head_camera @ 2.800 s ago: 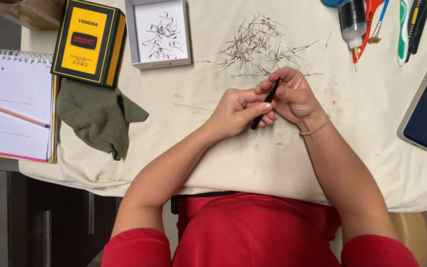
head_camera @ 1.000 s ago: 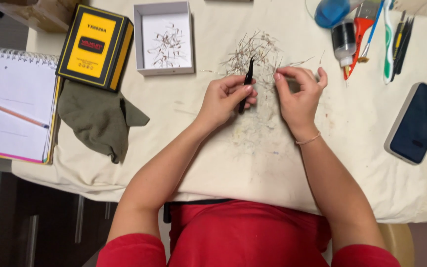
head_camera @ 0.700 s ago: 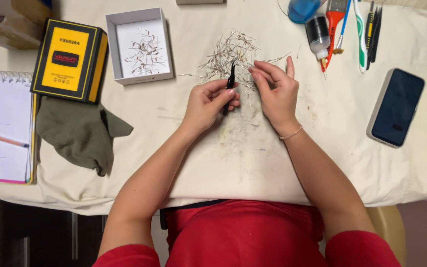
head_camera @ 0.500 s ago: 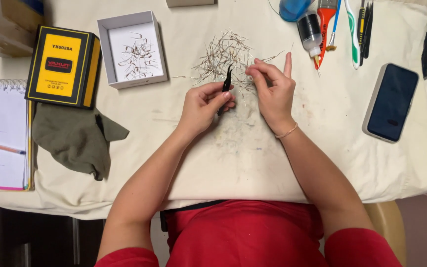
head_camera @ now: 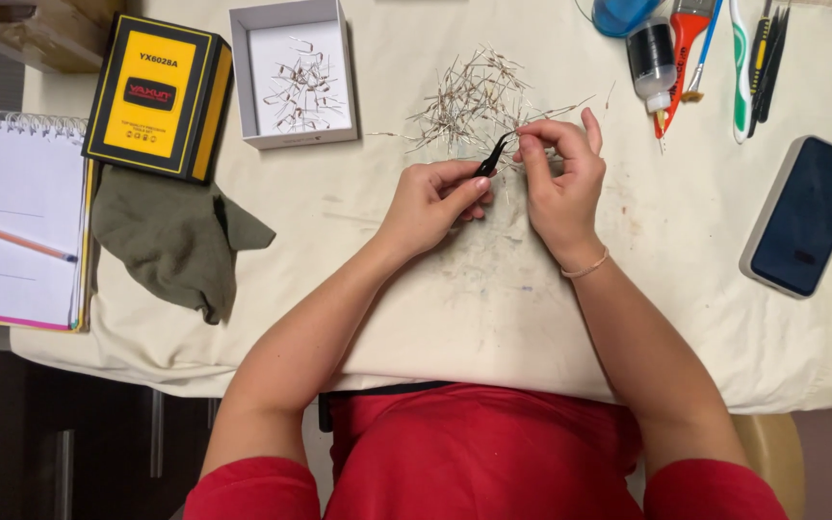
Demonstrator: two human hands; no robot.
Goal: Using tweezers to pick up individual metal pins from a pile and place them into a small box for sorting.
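Two hands (head_camera: 493,188) at tweezers (head_camera: 491,157), tips touching

Both hands moved up off the bare cloth to the pile of thin wire parts (head_camera: 474,96) — black tweezers (head_camera: 491,157) now point into its edge, right hand (head_camera: 560,178) pinching there.

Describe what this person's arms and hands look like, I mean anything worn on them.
Both forearms are bare up to short red sleeves near the shoulders, the same red as the top. The right hand has a thin bracelet around its wrist. The left hand shows no band, and no gloves or rings are visible on either.
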